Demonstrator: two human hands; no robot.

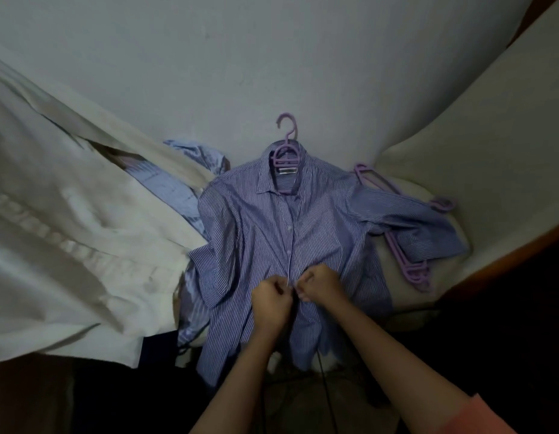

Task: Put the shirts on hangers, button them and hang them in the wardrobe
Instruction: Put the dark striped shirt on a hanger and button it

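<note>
Two blue-and-white striped cotton shirts (256, 233), a paler one (175, 186) behind; several purple plastic hangers (409, 264), count unclear; two hands (272, 300).

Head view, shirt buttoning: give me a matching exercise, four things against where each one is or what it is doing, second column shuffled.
Things:
1. striped shirt
2. hanger
3. spare hangers
4. hands: left hand, right hand

Places or states:
A. lying in a pile partly under the shirt's sleeve
B. pinching the shirt's front edges together
C. spread flat, front side up
D. inside the collar, hook sticking out above

Pairs: 1-C, 2-D, 3-A, 4-B
</note>
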